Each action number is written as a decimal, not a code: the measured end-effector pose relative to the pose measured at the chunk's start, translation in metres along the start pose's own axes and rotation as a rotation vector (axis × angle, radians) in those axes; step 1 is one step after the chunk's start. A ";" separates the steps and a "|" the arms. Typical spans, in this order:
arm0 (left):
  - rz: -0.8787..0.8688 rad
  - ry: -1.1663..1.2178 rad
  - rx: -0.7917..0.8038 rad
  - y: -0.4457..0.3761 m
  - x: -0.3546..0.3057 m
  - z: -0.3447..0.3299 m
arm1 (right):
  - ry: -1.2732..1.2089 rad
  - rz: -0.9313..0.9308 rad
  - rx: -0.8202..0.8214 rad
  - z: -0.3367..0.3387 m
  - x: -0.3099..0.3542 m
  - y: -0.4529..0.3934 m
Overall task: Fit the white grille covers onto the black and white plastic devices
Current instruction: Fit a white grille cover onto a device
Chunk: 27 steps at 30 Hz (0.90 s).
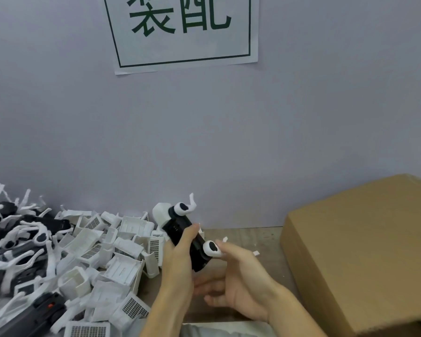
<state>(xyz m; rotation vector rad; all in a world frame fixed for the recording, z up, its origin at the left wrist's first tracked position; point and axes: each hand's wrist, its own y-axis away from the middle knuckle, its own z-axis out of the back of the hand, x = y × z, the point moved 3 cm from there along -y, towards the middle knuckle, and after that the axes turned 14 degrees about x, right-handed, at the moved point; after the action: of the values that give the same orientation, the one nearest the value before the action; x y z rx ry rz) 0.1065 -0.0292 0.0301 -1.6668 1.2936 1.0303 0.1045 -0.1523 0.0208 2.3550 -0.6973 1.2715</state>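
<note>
So we've got our left hand (180, 259) wrapped around the black and white device (182, 235), thumb up along its black body, fingers curled round the far side, holding it up just above the table (248, 233) and tilted away from us. There's a white grille cover (161, 212) sitting on the far top end of the device, next to a round white knob with a thin curly white arm sticking up.

Our right hand (238, 285) is right beside the device, below and to its right. Fingers are loose and spread, not gripping anything, and the fingertips (223, 246) touch the second white round knob on the device's near end.

Left of the device is the big messy pile of loose grille covers (112, 261), white boxy shells with dark mesh faces, lying every which way and touching each other. Further left of the device, past the covers, is a heap of more black and white devices (17, 242), their white arms tangled together.

Right of the device, well apart from it, sits a brown cardboard box (365, 254). A couple of tiny white plastic scraps (255, 252) lie on the table between the device and the box. Above the device, up on the grey wall, hangs a white paper sign (180, 32) with big dark characters in a frame.
</note>
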 end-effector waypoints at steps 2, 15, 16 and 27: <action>-0.003 -0.111 0.023 -0.001 0.002 -0.002 | -0.058 0.094 -0.003 -0.002 0.004 0.001; 0.030 0.433 -0.027 0.001 0.005 0.010 | -0.005 0.164 0.062 -0.007 0.002 -0.003; 0.045 0.397 -0.002 0.001 0.006 0.008 | 0.049 0.162 0.036 -0.007 0.001 -0.005; 0.135 0.127 -0.029 -0.001 0.016 -0.001 | 0.145 0.200 -0.011 -0.006 -0.001 -0.007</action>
<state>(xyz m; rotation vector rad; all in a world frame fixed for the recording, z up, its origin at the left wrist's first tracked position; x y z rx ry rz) 0.1104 -0.0352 0.0155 -1.7091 1.4978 1.0400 0.1044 -0.1430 0.0229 2.2022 -0.9070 1.5000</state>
